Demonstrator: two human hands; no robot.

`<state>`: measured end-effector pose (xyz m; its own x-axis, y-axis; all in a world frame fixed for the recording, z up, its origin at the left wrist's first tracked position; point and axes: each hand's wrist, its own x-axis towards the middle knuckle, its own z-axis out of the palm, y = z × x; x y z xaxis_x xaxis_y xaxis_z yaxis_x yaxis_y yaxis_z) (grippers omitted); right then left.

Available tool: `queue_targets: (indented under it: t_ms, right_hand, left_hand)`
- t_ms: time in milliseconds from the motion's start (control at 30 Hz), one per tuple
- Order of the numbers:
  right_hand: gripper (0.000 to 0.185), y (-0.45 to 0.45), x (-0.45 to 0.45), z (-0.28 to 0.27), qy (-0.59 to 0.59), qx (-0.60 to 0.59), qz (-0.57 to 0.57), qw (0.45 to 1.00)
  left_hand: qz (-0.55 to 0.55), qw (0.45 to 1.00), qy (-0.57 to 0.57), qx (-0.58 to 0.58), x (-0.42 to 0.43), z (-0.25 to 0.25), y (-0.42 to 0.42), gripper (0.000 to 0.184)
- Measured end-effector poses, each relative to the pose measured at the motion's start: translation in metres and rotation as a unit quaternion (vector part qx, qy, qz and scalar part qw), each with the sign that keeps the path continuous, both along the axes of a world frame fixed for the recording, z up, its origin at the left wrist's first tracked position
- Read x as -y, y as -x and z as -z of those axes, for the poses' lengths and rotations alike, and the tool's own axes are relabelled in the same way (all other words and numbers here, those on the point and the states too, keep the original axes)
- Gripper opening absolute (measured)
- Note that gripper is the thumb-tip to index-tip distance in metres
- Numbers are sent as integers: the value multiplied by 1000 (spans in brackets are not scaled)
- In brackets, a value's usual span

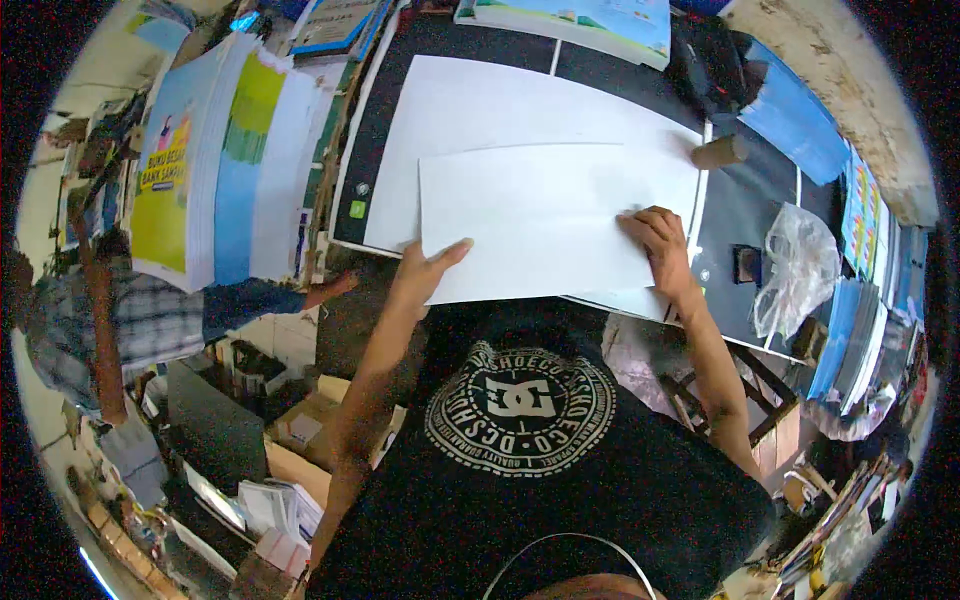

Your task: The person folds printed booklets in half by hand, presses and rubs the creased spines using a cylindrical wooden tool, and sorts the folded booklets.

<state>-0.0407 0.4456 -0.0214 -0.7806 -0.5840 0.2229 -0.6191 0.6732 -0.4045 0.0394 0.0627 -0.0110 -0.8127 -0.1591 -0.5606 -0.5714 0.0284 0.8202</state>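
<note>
A white sheet of paper [540, 220] lies tilted over a larger white sheet [470, 100] on the black tabletop. Its near edge reaches past the table's front edge, close to my shirt. My left hand [425, 275] holds the sheet by its lower left corner, thumb on top and fingers beneath. On the right side, my right hand [662, 245] has bent fingers closed at the sheet's edge, the fingertips resting on its upper face. A faint crease or shadow line crosses the paper near those fingertips.
Thick stacks of printed booklets [165, 190] stand at left. Another person in a checked shirt [150, 310] is beside them. A brown cylinder [720, 152], a small dark box [746, 264] and a clear plastic bag [800, 265] sit at right. A cardboard box [290, 455] lies below left.
</note>
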Motion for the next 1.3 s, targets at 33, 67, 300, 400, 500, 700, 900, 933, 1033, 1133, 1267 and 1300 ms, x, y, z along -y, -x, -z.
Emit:
queue_targets:
  t_ms: [33, 67, 300, 400, 500, 700, 900, 933, 1033, 1133, 1267, 1300]
  right_hand:
    - [41, 1, -1, 2, 4, 2, 7, 1000]
    - [42, 2, -3, 5, 7, 5, 15, 1000]
    - [43, 9, 4, -13, 32, 62, -3, 998]
    - [41, 13, 10, -15, 35, 89, -9, 995]
    - [42, 16, 5, -14, 31, 99, -24, 994]
    - [45, 11, 10, -20, 20, 89, -10, 996]
    - [37, 4, 10, 9, 1, 46, 33, 998]
    - [37, 6, 11, 7, 4, 56, 44, 997]
    - [46, 8, 3, 12, 29, 67, 17, 997]
    - [48, 8, 11, 1, 47, 85, 18, 995]
    - [50, 10, 13, -3, 65, 83, 11, 994]
    - [50, 10, 11, -1, 67, 78, 11, 995]
  left_hand:
    - [6, 999, 33, -3, 4, 2, -2, 51]
    - [12, 998, 65, -6, 7, 4, -3, 49]
    - [202, 853, 466, -118, 62, -24, -25, 71]
    - [239, 820, 455, -251, 57, -21, -18, 74]
    - [245, 806, 449, -297, 55, 4, -7, 74]
    - [229, 812, 408, -350, 48, 35, 5, 29]
    - [228, 790, 443, -357, 48, 38, 3, 29]
    - [225, 785, 448, -364, 48, 40, 3, 29]
    - [214, 788, 449, -363, 47, 40, 4, 29]
    - [212, 802, 443, -340, 42, 33, 5, 28]
    - [210, 795, 450, -349, 42, 32, 4, 29]
    - [209, 798, 445, -350, 42, 33, 4, 30]
